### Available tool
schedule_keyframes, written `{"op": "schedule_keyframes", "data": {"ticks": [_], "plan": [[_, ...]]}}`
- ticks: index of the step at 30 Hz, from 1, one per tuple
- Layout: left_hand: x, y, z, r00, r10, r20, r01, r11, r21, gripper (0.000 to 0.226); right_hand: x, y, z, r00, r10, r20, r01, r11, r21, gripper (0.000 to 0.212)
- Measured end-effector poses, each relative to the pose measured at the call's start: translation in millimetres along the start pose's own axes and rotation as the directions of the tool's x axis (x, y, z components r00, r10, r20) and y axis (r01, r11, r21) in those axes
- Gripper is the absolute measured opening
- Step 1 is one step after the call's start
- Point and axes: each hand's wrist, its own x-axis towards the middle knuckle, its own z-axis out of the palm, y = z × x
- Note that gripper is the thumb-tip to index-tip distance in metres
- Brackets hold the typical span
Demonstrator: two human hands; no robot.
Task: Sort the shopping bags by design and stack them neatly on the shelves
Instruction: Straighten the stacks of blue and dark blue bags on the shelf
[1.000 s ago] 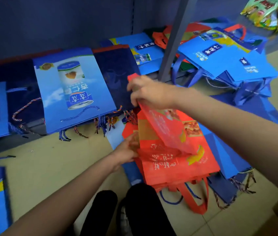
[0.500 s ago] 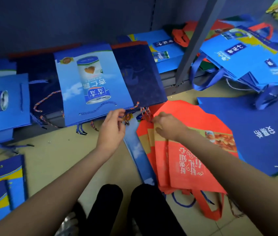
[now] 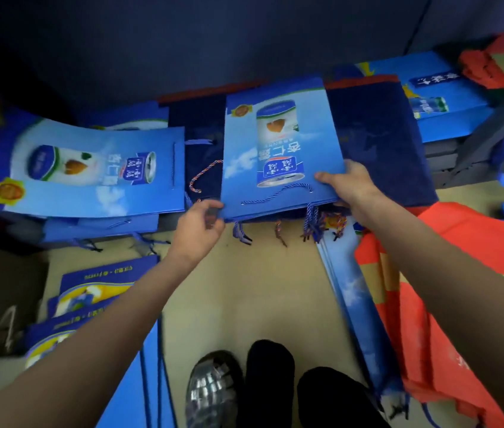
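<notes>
Head view: we see both hands on the near edge of the light blue can-print bag (image 3: 278,152), which lies flat on top of a pile on the low shelf (image 3: 448,168). Left hand (image 3: 199,225) pinches its near left corner, fingers curled on it. Right hand (image 3: 348,186) grips the near right corner, thumb on top, fingers under. Dark navy bags (image 3: 377,140) lie just beside and under it. A second can-print bag (image 3: 90,171) sits sideways to the left. Red bags (image 3: 460,273) lie on the floor (image 3: 260,288) at right, yellow-and-blue bags (image 3: 96,291) at lower left. Silver shoe (image 3: 213,387) at bottom.
</notes>
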Motion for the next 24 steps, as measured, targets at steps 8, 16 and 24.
{"op": "schedule_keyframes", "data": {"ticks": [8, 16, 24], "plan": [[43.0, -64.7, -53.9, 0.998, 0.026, 0.063, -0.062, 0.738, 0.672, 0.072, 7.9, -26.5, 25.1, 0.986, -0.165, 0.036, 0.169, 0.979, -0.117, 0.030], [66.3, -70.9, -45.2, 0.965, 0.246, -0.089, -0.160, 0.825, 0.542, 0.044, 36.4, -14.0, 15.8, 0.984, -0.158, 0.077, 0.160, 0.623, -0.766, 0.061], [23.6, 10.5, -49.6, 0.722, 0.371, -0.584, -0.530, 0.840, -0.121, 0.032, 29.8, -26.9, 36.8, 0.996, -0.051, 0.066, 0.061, 0.986, -0.154, 0.031]]}}
